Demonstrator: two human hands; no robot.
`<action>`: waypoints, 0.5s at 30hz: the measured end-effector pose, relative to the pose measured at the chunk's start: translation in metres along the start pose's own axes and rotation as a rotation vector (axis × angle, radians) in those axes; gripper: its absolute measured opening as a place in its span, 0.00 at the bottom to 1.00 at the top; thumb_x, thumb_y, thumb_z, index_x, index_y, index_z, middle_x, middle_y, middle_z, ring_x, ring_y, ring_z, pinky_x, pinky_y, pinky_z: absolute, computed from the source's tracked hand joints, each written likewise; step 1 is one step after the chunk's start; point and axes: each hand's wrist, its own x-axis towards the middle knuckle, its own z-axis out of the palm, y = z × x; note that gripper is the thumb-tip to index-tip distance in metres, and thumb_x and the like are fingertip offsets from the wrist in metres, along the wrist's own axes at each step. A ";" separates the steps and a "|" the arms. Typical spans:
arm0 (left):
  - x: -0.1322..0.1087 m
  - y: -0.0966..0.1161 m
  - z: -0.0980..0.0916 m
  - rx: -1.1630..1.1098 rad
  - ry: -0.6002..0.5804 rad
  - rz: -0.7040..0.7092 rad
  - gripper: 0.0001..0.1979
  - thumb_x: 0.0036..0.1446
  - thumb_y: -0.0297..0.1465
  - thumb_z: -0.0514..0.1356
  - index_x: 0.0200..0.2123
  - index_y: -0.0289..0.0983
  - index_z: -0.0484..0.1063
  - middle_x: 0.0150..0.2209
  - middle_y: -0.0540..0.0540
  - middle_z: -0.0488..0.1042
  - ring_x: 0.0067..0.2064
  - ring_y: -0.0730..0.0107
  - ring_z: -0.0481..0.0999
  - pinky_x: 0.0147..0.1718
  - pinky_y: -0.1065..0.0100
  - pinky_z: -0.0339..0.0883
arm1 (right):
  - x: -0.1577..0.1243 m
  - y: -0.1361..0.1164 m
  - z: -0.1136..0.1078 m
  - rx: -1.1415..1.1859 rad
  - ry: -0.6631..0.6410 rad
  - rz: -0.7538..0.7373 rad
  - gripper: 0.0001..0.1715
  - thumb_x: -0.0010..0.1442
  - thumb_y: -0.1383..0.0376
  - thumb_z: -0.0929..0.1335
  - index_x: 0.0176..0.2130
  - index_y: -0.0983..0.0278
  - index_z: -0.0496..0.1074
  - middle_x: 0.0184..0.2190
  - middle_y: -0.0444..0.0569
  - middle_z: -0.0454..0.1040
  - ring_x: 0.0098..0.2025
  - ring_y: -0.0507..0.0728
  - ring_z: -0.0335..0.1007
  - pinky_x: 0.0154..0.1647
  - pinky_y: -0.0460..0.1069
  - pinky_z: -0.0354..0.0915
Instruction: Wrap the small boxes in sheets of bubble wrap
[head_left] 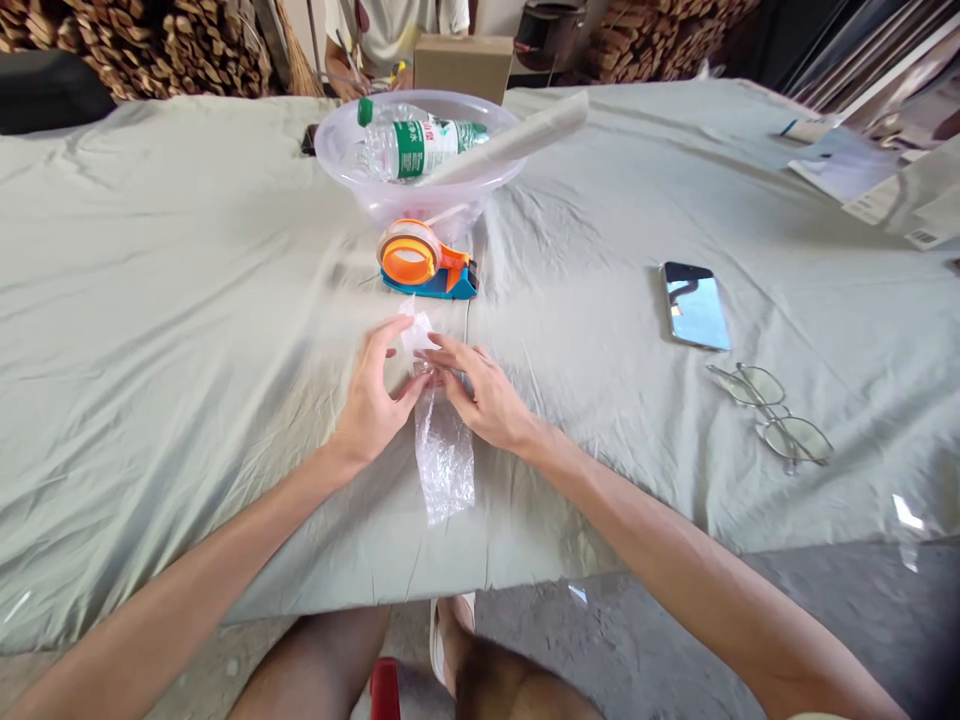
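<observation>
Head view: both hands meet over the pale, cloth-covered tabletop, close to its near edge. Right hand: narrow grip, thumb and fingers closed on the upper end of a clear plastic strip, whose crinkled lower part lies towards us. Left hand: thumb at the same end of the strip, forefinger standing well apart from it, so we log a wide grip. A white scrap shows between the two hands' forefingers; what lies under the right fingers we cannot make out. Just beyond, we find an orange-and-blue tape dispenser in front of a translucent basin, which holds a green-capped bottle and a pale roll jutting over the rim. To the right, we note a phone with glasses near it. Across the tabletop, a co-worker is partly hidden by a cardboard box.
</observation>
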 end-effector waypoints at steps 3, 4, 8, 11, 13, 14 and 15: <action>0.000 -0.011 0.000 -0.024 -0.019 -0.230 0.44 0.67 0.41 0.74 0.78 0.47 0.58 0.80 0.35 0.63 0.81 0.45 0.65 0.77 0.40 0.66 | -0.001 0.000 0.002 -0.011 0.019 -0.002 0.34 0.78 0.66 0.60 0.77 0.52 0.58 0.64 0.53 0.84 0.70 0.65 0.78 0.73 0.71 0.70; 0.001 -0.014 0.000 -0.039 -0.042 -0.313 0.46 0.65 0.44 0.76 0.78 0.46 0.58 0.81 0.33 0.62 0.83 0.41 0.62 0.79 0.37 0.61 | -0.001 0.001 0.002 -0.029 0.025 0.004 0.35 0.77 0.66 0.61 0.78 0.52 0.57 0.66 0.54 0.82 0.71 0.66 0.77 0.74 0.71 0.69; 0.007 -0.023 0.000 -0.137 -0.130 -0.438 0.48 0.61 0.49 0.77 0.77 0.44 0.62 0.78 0.31 0.68 0.82 0.38 0.64 0.81 0.31 0.52 | -0.001 0.008 -0.001 -0.195 0.114 0.144 0.44 0.74 0.52 0.69 0.80 0.55 0.54 0.78 0.62 0.67 0.78 0.75 0.65 0.77 0.78 0.63; 0.010 -0.022 -0.002 -0.169 -0.149 -0.415 0.47 0.62 0.48 0.77 0.77 0.45 0.62 0.71 0.33 0.77 0.78 0.41 0.71 0.80 0.31 0.53 | -0.001 0.013 -0.002 -0.254 0.115 0.213 0.49 0.73 0.44 0.69 0.81 0.57 0.53 0.70 0.63 0.75 0.75 0.77 0.68 0.80 0.83 0.54; 0.010 -0.021 -0.003 -0.160 -0.155 -0.408 0.47 0.62 0.49 0.77 0.77 0.45 0.63 0.70 0.34 0.78 0.77 0.41 0.72 0.79 0.33 0.55 | -0.001 0.013 -0.002 -0.216 0.078 0.187 0.48 0.74 0.47 0.68 0.82 0.56 0.51 0.62 0.58 0.80 0.71 0.74 0.73 0.83 0.83 0.48; 0.010 -0.021 -0.003 -0.157 -0.157 -0.402 0.47 0.62 0.50 0.77 0.76 0.45 0.63 0.71 0.33 0.78 0.77 0.41 0.72 0.79 0.34 0.56 | -0.001 0.013 -0.002 -0.180 0.069 0.177 0.48 0.74 0.48 0.68 0.82 0.54 0.51 0.61 0.56 0.82 0.70 0.73 0.74 0.83 0.82 0.47; 0.009 -0.022 -0.003 -0.153 -0.159 -0.395 0.47 0.62 0.50 0.77 0.76 0.44 0.63 0.71 0.33 0.77 0.77 0.41 0.72 0.79 0.34 0.57 | 0.000 0.013 -0.002 -0.137 0.065 0.179 0.47 0.74 0.49 0.69 0.82 0.52 0.50 0.60 0.55 0.82 0.70 0.72 0.74 0.83 0.82 0.48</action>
